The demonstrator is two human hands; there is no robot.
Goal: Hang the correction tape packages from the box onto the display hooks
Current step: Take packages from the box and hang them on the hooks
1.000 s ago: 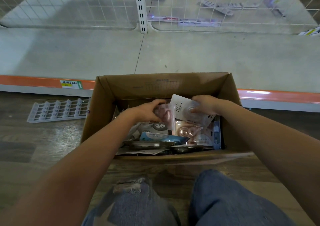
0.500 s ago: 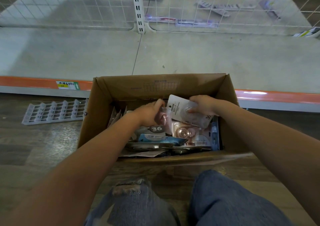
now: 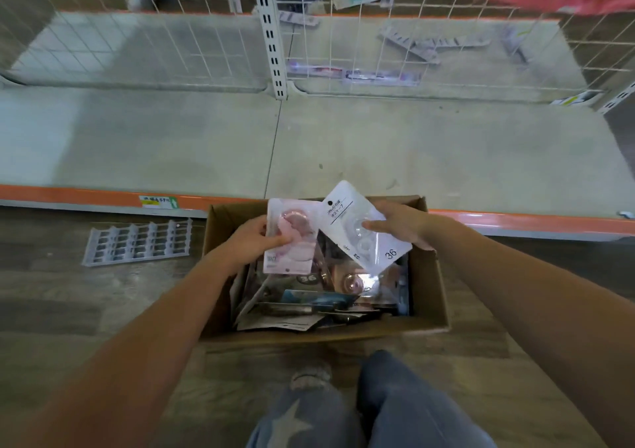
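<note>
While a white plastic rack (image 3: pixel 137 245) lies on the floor left of the cardboard box (image 3: pixel 426 296), the left hand (image 3: pixel 252 241) grips a pink package (image 3: pixel 290 238) above the box's back left corner. Just right of it, the right hand (image 3: pixel 400 224) pinches a white package (image 3: pixel 360 222) marked 36, tilted over the box's back edge. More packages (image 3: pixel 323 296) fill the box.

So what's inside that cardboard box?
The cardboard box holds a loose pile of packages, some marked 36. Whatever lies beneath them, and the bottom, is covered.
</note>
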